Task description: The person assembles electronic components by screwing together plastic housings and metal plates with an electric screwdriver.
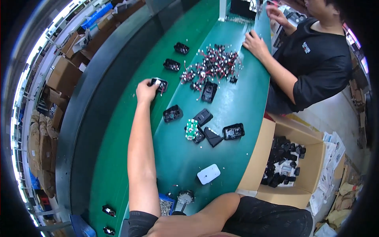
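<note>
My left hand (146,91) reaches far forward over the green belt. Its thumb and fingers grip the edge of a black plastic housing (162,87) with a white part and red wire inside. Close to my body, my right hand (164,227) is bent inward, curled, its fingers mostly hidden. A screwdriver (184,206) with a dark handle sticks out from beneath that hand and wrist, its shaft pointing toward a round greyish part (185,197). Beside it is a blue tray (166,205) of small screws.
Red-wired small parts (215,63) form a pile ahead. Open black housings (233,131), a green circuit board (192,129) and a white rounded cover (208,174) lie on the table. A cardboard box (256,158) of black parts stands right. A co-worker (316,59) stands at the far right.
</note>
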`<state>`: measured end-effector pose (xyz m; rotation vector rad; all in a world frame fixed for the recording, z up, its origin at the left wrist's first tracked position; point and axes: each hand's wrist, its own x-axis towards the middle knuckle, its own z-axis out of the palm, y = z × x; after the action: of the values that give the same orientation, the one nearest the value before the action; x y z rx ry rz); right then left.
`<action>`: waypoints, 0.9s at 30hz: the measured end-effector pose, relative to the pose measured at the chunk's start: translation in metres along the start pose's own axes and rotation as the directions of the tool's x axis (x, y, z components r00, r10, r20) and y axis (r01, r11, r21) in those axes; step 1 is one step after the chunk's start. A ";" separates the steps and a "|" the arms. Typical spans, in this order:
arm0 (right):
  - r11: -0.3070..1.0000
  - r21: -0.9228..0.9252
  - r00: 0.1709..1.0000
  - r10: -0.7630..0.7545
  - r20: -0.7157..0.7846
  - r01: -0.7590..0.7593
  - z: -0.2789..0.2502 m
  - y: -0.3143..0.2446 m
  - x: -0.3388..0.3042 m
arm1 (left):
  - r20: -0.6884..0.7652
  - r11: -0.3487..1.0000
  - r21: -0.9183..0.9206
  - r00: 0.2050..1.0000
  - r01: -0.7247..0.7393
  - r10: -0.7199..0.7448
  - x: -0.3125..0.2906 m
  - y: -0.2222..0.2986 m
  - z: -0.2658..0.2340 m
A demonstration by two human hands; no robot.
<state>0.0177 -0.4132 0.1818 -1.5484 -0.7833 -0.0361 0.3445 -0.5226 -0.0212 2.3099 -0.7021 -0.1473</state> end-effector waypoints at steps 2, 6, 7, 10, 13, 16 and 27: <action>1.000 -0.019 0.999 -0.024 0.022 0.025 0.006 -0.005 0.007 | 0.050 0.999 -0.022 0.998 0.026 -0.025 -0.010 -0.015 -0.023; 0.995 -0.097 1.000 0.006 -0.007 -0.006 0.022 -0.008 0.015 | 0.050 0.997 -0.025 0.995 -0.080 0.081 -0.065 -0.056 -0.091; 0.992 -0.122 0.998 0.042 0.035 -0.037 0.024 -0.007 0.014 | 0.074 0.997 0.012 0.994 -0.078 0.077 -0.089 -0.063 -0.109; 0.991 -0.096 0.991 0.098 0.090 -0.090 0.036 0.000 0.014 | 0.131 0.993 0.094 0.990 -0.072 0.059 -0.174 -0.087 -0.174; 0.982 -0.089 0.972 0.180 0.150 -0.168 0.049 0.011 0.024 | 0.131 0.985 0.171 0.991 0.011 -0.034 -0.262 -0.134 -0.225; 0.992 0.011 0.992 0.126 0.030 -0.127 0.061 0.034 0.035 | 0.127 0.952 0.254 0.970 0.169 -0.206 -0.316 -0.153 -0.245; 0.949 0.313 0.861 0.183 -0.475 -0.029 0.063 0.061 0.050 | -0.170 0.902 -0.391 0.977 -0.184 0.125 -0.402 -0.080 -0.233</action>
<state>0.0594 -0.3304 0.1419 -1.2137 -0.2694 -0.2206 0.1086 -0.1228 0.0625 1.8398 -0.7050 -0.0484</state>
